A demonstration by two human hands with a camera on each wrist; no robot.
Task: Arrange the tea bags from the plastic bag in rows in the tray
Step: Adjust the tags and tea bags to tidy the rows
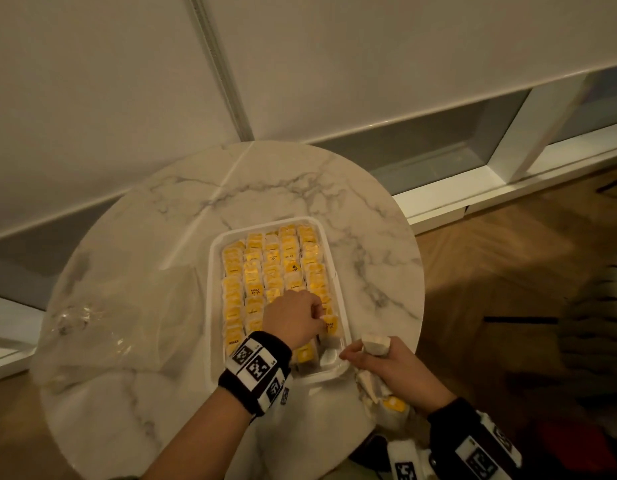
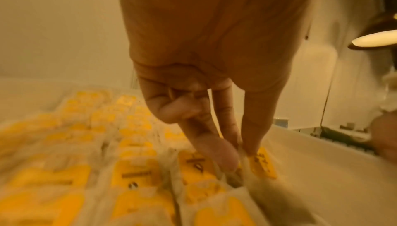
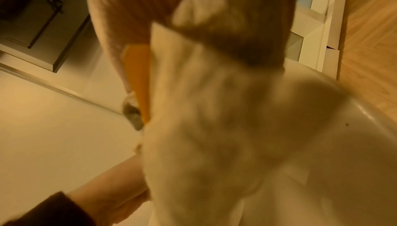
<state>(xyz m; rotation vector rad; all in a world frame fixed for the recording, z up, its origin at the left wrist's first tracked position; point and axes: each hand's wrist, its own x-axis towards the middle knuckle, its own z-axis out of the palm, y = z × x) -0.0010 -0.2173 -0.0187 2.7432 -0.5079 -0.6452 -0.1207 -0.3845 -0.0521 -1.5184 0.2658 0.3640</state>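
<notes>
Two hands are at work low in the head view: your right hand (image 1: 386, 367), lower right, holds a small stack of pale paper tea bags with yellow labels (image 1: 374, 342) in curled fingers, just beside the near right corner of the white rectangular plastic tray (image 1: 215, 258). Your left hand (image 1: 295, 318), just above centre-bottom, pinches one yellow-labelled tea bag (image 1: 330, 325) between thumb and fingertips (image 2: 223, 156) at the near end of the rightmost row. Seat that bag upright and snug against its neighbour, label facing the same way as the rest, and press lightly so the row does not topple. A bare patch of tray floor shows in the near right corner, so it looks as if only a few bags remain to place; feed them one at a time from the right-hand stack. Further up, the yellow rows fill the tray to its far edge. At left centre the crumpled clear plastic bag (image 1: 120, 317) lies on the round white marble table (image 1: 265, 181), apparently emptied.
</notes>
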